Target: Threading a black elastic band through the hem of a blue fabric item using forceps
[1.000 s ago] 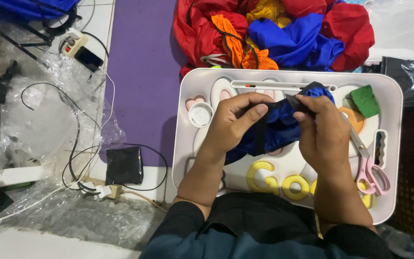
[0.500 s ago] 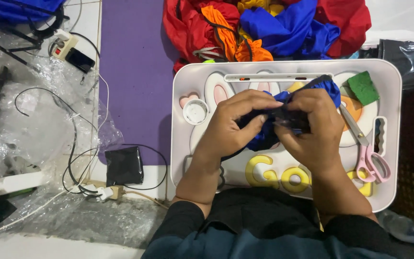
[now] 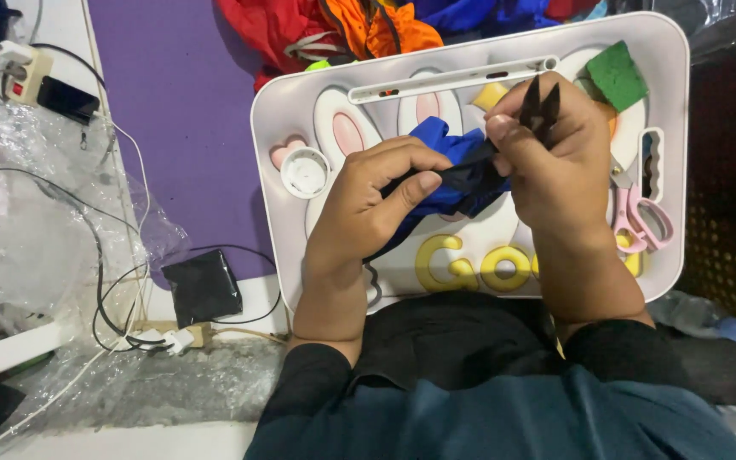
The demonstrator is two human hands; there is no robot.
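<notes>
My left hand [image 3: 376, 200] grips the blue cloth [image 3: 436, 145] and its black strap [image 3: 457, 177] above the white tray [image 3: 300, 102]. My right hand [image 3: 555, 166] is closed around black snips [image 3: 538, 104], points up, and pinches the strap too. Pink scissors [image 3: 641, 217] lie on the tray, just beside my right hand.

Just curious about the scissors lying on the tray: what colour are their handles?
Pink. The scissors lie at the tray's right side, clearest in the head view.

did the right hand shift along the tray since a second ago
Yes. The right hand now reaches the slotted bar at the white tray top edge; earlier it sat lower, clear of the bar.
</notes>
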